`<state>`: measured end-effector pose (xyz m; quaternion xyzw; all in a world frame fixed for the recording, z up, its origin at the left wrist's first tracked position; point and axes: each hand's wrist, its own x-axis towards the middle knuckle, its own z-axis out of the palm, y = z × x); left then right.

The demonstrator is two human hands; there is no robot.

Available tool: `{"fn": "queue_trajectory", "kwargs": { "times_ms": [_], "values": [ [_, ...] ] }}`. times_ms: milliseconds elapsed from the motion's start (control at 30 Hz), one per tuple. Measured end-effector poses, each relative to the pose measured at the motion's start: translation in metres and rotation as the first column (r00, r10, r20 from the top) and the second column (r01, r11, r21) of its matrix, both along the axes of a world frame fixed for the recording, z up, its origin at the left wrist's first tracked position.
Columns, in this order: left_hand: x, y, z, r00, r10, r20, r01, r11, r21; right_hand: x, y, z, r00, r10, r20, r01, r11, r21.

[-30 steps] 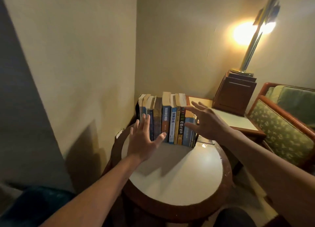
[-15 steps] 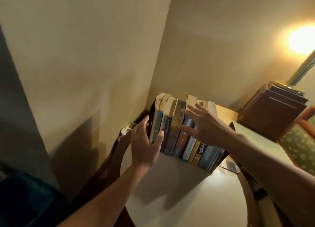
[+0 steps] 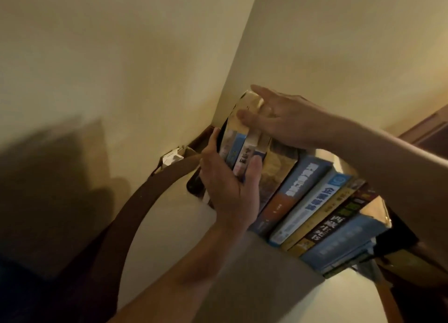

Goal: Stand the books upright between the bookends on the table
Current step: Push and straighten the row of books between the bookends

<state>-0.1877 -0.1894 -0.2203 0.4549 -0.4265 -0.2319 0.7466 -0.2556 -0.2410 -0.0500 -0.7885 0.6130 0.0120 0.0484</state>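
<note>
1. A row of books [image 3: 312,201] stands on the round bench [image 3: 169,225], spines facing the camera.
2. The row sits at the bench's far side, near the wall corner [image 3: 225,99].
3. The left hand [image 3: 230,184] wraps the leftmost books.
4. The right hand [image 3: 278,119] rests on their tops.

Two plain cream walls [image 3: 101,56] meet in a corner [image 3: 238,63] behind the table. Warm light from the right; the right-hand wall is brighter, the left one carries a big dark blurred shadow [image 3: 55,167] low down. Round table [image 3: 169,225] has a pale top and dark brown wooden rim. Small white fitting [image 3: 172,158] on the wall just past the rim. Dark wood furniture edge [image 3: 430,131] at far right, too cropped to identify.
</note>
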Motion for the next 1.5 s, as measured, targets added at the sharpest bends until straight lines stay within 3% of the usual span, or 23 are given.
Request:
{"fn": "queue_trajectory", "kwargs": {
  "times_ms": [167,367,867,1100,1200,1500],
  "values": [
    [-0.012,-0.006,0.000,0.985,0.169,0.038,-0.168,0.985,-0.039,0.006,-0.011,-0.003,0.996,-0.050,-0.068,0.052,0.998,0.031],
    [-0.013,-0.012,-0.003,0.973,0.225,0.060,-0.222,0.974,-0.051,0.005,-0.010,-0.006,0.994,-0.058,-0.094,0.062,0.997,0.044],
    [-0.016,-0.014,-0.005,0.967,0.251,0.029,-0.250,0.967,-0.049,0.000,-0.006,-0.001,0.995,-0.090,0.053,0.087,0.995,0.057],
    [-0.015,-0.014,0.000,0.981,0.189,-0.045,-0.189,0.982,0.014,0.002,-0.004,-0.001,0.997,-0.072,-0.020,0.073,0.996,0.053],
    [-0.013,-0.014,0.001,0.982,0.143,-0.120,-0.143,0.990,0.008,0.001,-0.005,-0.002,0.996,-0.085,0.021,0.084,0.996,0.031],
    [-0.013,-0.017,-0.007,0.983,0.151,-0.109,-0.155,0.987,-0.032,-0.004,-0.012,-0.004,0.986,-0.110,0.124,0.105,0.993,0.044]
  ]
}}
